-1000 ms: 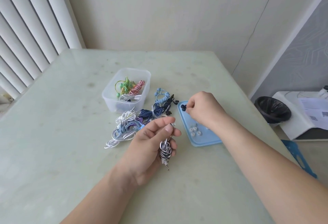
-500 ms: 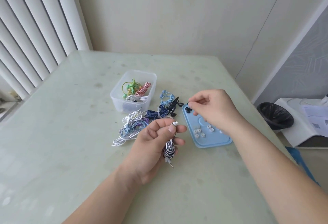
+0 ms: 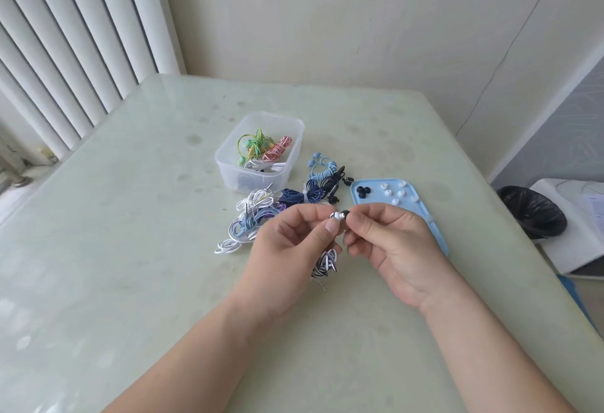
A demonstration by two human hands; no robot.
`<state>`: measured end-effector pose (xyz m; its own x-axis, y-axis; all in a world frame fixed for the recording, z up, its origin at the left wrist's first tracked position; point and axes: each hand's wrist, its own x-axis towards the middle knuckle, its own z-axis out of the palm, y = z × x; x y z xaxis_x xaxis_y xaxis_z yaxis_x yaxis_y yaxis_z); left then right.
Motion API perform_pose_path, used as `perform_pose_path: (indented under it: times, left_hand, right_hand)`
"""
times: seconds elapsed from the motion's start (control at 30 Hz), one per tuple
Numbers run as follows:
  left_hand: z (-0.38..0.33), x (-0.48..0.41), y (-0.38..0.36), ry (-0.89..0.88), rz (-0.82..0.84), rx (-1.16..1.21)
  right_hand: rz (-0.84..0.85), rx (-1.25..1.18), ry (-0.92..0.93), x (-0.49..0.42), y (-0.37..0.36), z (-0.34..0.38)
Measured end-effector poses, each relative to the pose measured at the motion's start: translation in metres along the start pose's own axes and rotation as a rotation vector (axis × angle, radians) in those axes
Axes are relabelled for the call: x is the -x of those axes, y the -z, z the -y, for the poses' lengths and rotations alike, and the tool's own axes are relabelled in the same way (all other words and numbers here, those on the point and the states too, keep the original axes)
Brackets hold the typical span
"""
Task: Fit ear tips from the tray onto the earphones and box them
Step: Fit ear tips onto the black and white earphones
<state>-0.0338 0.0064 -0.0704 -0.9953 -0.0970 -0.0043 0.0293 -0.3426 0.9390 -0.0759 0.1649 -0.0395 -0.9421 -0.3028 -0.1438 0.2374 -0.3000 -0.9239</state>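
Tip (image 3: 343, 213) now off tray (image 3: 376, 200): your right hand (image 3: 392, 242) pinches it against the earphone (image 3: 335, 215) your left hand (image 3: 287, 242) grips, so fitting begins.

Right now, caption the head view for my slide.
Left hand pinches a striped earphone while right hand holds a black ear tip against its bud, beside the blue tray.

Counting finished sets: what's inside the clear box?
The box holds green earphones, red-striped earphones and white earphones. A dark item under them is mostly covered, unidentifiable.
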Motion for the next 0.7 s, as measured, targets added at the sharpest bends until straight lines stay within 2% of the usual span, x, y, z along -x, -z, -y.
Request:
perform_pose_path:
  times: [0.37,0.7]
  left_hand:
    - [0.0001,0.0028,-0.0028,-0.057,-0.015,-0.079]
    - [-0.0023,0.0034,-0.0029,-0.059,-0.027,-0.138]
  right_hand:
    - [0.059,0.016,0.06,0.0023,0.0009,-0.007]
    - [0.034,0.153,0.202,0.0032,0.0008,-0.0098]
